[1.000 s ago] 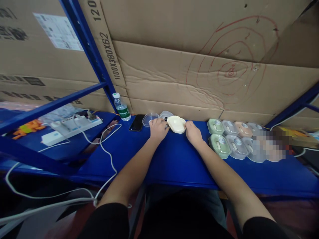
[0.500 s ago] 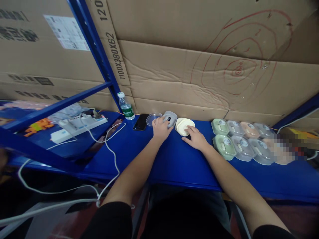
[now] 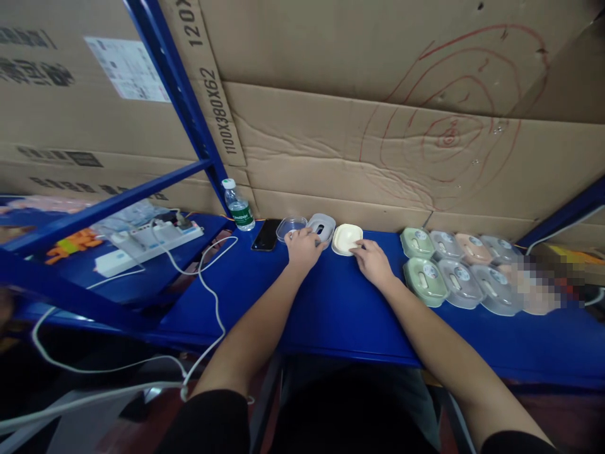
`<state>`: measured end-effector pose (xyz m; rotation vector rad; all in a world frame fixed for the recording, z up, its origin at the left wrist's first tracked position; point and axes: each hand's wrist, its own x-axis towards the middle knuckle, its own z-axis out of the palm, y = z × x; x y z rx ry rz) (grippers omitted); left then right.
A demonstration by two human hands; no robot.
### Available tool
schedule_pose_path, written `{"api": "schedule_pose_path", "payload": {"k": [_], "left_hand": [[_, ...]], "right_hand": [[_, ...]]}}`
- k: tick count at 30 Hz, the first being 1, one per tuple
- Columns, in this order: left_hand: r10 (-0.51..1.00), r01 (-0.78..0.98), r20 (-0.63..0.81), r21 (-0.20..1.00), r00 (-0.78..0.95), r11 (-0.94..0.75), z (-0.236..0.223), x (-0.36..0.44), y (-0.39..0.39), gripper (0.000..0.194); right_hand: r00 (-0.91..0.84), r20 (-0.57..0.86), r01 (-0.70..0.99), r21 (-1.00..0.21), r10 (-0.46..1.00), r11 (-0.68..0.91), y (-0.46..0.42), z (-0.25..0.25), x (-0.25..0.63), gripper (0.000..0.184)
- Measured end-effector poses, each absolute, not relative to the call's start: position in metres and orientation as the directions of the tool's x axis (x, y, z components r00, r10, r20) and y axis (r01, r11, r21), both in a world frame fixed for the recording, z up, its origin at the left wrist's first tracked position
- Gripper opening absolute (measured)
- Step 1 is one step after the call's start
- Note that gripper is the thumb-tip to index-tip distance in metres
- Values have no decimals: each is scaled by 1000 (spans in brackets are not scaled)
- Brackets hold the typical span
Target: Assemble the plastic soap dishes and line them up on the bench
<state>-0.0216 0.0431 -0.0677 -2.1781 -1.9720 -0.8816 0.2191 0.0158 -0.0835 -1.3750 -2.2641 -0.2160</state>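
Note:
My left hand (image 3: 301, 247) lies on the blue table (image 3: 331, 302), its fingers curled around the near side of a grey lid (image 3: 322, 226) with a dark slot. A clear shallow lid (image 3: 290, 226) rests just left of that hand. My right hand (image 3: 374, 261) rests on the table with its fingertips pinching the near right edge of a cream-coloured container (image 3: 346, 239), which lies flat between the two hands.
Two rows of closed small containers (image 3: 454, 271) in green, grey and pink stand to the right. A black phone (image 3: 266, 234) and a water bottle (image 3: 237, 205) sit left of the lids. A power strip (image 3: 146, 243) with white cables lies further left. Cardboard sheets (image 3: 378, 139) back the table.
The cream container went from tilted in both hands to flat on the table. My left hand let go of it and moved onto the grey lid.

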Motion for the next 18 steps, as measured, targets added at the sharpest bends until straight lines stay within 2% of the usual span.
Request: {"api": "schedule_pose_path", "payload": {"k": [4, 18], "left_hand": [[893, 912, 448, 381, -35, -155, -66, -22, 44, 25], [883, 893, 469, 409, -31, -186, -62, -21, 42, 23]], "right_hand": [[-388, 476, 869, -95, 789, 485, 17, -83, 218, 32], [-374, 492, 868, -113, 787, 483, 25, -90, 218, 33]]}}
